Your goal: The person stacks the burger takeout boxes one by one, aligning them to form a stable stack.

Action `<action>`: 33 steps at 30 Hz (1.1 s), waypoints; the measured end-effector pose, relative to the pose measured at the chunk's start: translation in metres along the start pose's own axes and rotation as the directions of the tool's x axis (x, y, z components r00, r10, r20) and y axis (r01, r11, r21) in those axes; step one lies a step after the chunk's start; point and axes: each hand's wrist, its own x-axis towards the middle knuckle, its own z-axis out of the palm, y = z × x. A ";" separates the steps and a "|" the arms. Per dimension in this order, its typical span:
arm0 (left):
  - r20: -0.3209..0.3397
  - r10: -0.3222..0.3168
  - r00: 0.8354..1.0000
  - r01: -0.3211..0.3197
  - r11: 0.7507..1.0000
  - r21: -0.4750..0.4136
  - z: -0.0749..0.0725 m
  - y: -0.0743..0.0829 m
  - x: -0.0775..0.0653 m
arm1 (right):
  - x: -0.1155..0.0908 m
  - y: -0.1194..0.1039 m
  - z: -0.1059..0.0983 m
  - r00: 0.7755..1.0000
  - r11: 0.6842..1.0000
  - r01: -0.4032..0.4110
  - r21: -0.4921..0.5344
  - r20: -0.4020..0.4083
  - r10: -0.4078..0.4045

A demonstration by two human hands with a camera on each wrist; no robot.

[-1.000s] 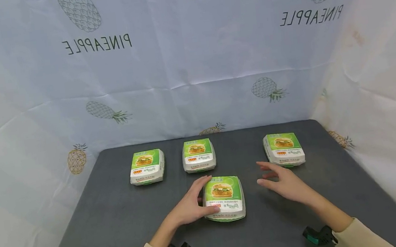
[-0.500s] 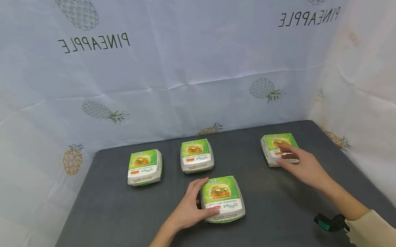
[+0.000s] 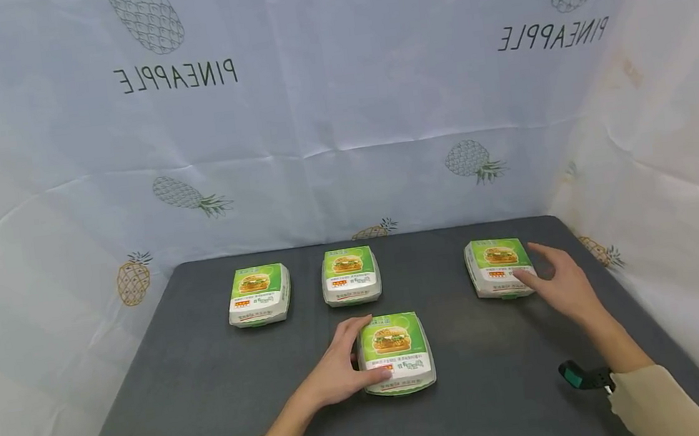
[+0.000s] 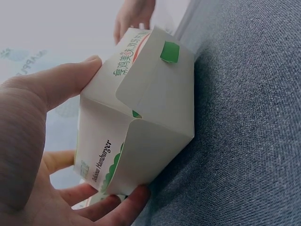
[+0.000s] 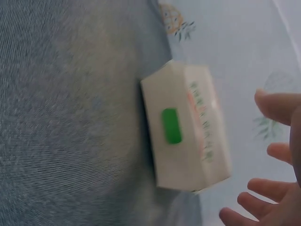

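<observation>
My left hand (image 3: 335, 372) grips the left side of the front burger box (image 3: 398, 345), a white carton with a green top and a hamburger picture. In the left wrist view, the thumb (image 4: 70, 81) lies along one edge of the carton and the other fingers reach round its side. My right hand (image 3: 566, 287), fingers spread, is at the near right corner of the far-right burger box (image 3: 497, 255). The right wrist view has that box (image 5: 181, 125) with a green tab on its side, and the fingers (image 5: 270, 188) are apart from it.
Two more burger boxes stand along the back of the dark grey tabletop (image 3: 215, 406): one at the left (image 3: 260, 286), one near the middle (image 3: 349, 267). A white cloth (image 3: 336, 104) with pineapple prints hangs behind and at both sides.
My right hand has moved right, over the far-right box and then to its right side, with the fingers spreading. My left hand has kept its hold on the front box.
</observation>
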 end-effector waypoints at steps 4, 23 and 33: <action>0.005 -0.005 1.000 0.005 1.000 0.008 -0.001 0.001 -0.001 | 0.008 0.012 0.007 0.993 0.997 -0.060 0.047 0.104 0.054; -0.004 -0.011 1.000 0.011 1.000 0.021 0.002 -0.001 -0.001 | 0.013 0.028 0.023 0.978 0.971 -0.151 0.186 0.169 0.119; -0.002 -0.015 1.000 0.015 0.999 0.029 0.001 0.000 -0.001 | 0.004 0.015 0.021 0.984 0.966 -0.112 0.233 0.159 0.076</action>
